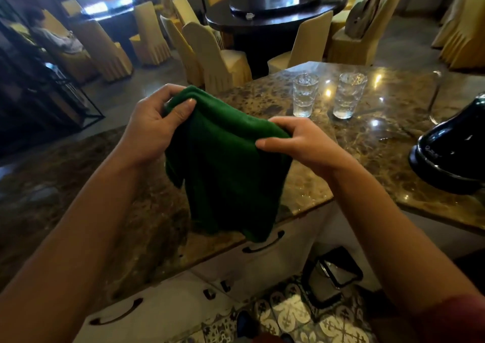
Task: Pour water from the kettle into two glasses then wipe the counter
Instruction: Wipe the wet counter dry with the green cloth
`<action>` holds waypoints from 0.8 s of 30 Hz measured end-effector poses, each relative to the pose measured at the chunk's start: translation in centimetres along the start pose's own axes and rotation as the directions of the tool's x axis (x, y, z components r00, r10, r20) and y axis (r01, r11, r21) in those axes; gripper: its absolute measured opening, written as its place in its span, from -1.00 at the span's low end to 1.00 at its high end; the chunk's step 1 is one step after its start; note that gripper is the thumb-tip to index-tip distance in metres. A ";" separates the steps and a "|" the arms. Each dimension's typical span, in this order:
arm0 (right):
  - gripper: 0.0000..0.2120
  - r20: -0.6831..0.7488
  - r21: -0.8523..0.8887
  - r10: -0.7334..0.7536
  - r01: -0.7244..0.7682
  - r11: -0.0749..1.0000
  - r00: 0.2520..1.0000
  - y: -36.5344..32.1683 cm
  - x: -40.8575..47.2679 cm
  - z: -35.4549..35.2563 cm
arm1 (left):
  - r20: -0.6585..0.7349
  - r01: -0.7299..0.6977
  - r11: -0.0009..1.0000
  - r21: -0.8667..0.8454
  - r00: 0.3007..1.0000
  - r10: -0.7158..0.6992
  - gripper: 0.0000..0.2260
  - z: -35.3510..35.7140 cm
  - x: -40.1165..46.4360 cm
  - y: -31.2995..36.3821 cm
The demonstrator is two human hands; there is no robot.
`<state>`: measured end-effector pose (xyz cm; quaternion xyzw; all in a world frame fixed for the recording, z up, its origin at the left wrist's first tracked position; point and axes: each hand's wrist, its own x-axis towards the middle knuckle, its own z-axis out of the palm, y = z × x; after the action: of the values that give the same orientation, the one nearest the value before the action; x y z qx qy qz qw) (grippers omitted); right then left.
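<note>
Both forearms reach in from the bottom edge, and between them hangs the green cloth, held up in the air over the near edge of the table. It touches nothing but the two hands. On the left hand the grip is clamped on the cloth's upper left corner, thumb pressed over a bunched fold; on the right hand the fingers and thumb are curled on the upper right edge. The cloth sags between them and drapes down in loose folds.

Judging from the two glasses standing side by side toward the far edge, each apparently holding water, the pouring looks finished and wiping is the step in hand. To do it well, the person would best fold the cloth into a flat pad, lay it down under one palm, and sweep in overlapping strokes, steering well around the glasses so neither gets knocked. The black kettle sits at the right edge, partly out of frame; the cloth should pass beside its base rather than shove it.

That table is glossy brown marble, bright with reflected lights, so wet patches are hard to tell. White drawers with dark handles sit below the near edge, above a patterned tile floor. Beyond are round dark dining tables and chairs in pale yellow covers.
</note>
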<state>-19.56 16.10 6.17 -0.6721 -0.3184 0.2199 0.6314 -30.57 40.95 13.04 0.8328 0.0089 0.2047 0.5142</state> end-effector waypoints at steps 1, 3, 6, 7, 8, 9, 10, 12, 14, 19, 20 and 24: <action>-0.76 -0.044 -0.106 -0.035 0.031 0.994 0.998 -0.6 1.1 -0.1 | -0.020 -0.002 1.000 0.027 1.000 0.002 -0.92 -0.4 1.0 -0.7; -0.78 -0.152 -0.281 -0.154 0.107 0.954 0.976 -1.8 3.3 -0.3 | -0.072 -0.037 0.997 0.069 0.997 0.042 -0.92 -1.4 2.6 -1.4; -0.77 -0.220 -0.476 -0.380 0.241 0.846 0.899 -3.3 5.7 -0.4 | -0.124 -0.129 0.984 0.119 0.982 0.143 -0.84 -2.8 4.2 -1.4; -0.77 -0.229 -0.508 -0.416 0.256 0.822 0.880 -3.5 6.1 -0.3 | -0.136 -0.152 0.978 0.140 0.976 0.171 -0.81 -3.1 4.5 -1.4; -0.76 -0.241 -0.531 -0.434 0.257 0.808 0.868 -3.6 6.3 -0.2 | -0.146 -0.163 0.973 0.162 0.971 0.187 -0.80 -3.4 4.7 -1.6; -0.75 -0.250 -0.548 -0.443 0.252 0.798 0.861 -3.3 6.2 0.0 | -0.148 -0.162 0.971 0.174 0.971 0.188 -0.79 -3.5 4.5 -2.1; -0.74 -0.247 -0.561 -0.443 0.246 0.790 0.862 -2.9 5.9 0.2 | -0.144 -0.153 0.972 0.178 0.973 0.179 -0.79 -3.6 4.1 -2.7; -0.73 -0.194 -0.566 -0.400 0.231 0.792 0.896 -1.1 4.7 0.4 | -0.119 -0.119 0.980 0.162 0.983 0.139 -0.79 -3.3 2.5 -4.7; -0.71 -0.111 -0.548 -0.297 0.191 0.814 0.949 1.1 3.0 0.4 | -0.081 -0.046 0.990 0.134 0.995 0.057 -0.76 -2.6 0.1 -7.0; -0.73 0.013 -0.476 -0.005 0.011 0.879 1.000 7.6 -1.3 0.0 | 0.040 0.138 0.987 0.081 0.989 -0.142 -0.61 1.0 -5.9 -12.7; -0.72 0.012 -0.467 0.030 -0.021 0.884 0.999 8.4 -1.8 -0.1 | 0.070 0.198 0.978 0.063 0.977 -0.202 -0.71 1.5 -6.5 -13.5; -0.71 -0.137 -0.431 0.115 -0.164 0.888 0.984 10.5 0.3 -1.0 | 0.004 0.271 0.948 0.169 0.961 -0.276 -0.93 2.7 -4.1 -17.0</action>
<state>-17.09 15.64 -4.04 -0.8293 -0.2762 0.1504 0.4620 -30.09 45.77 -3.98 0.8663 0.1341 0.1183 0.4664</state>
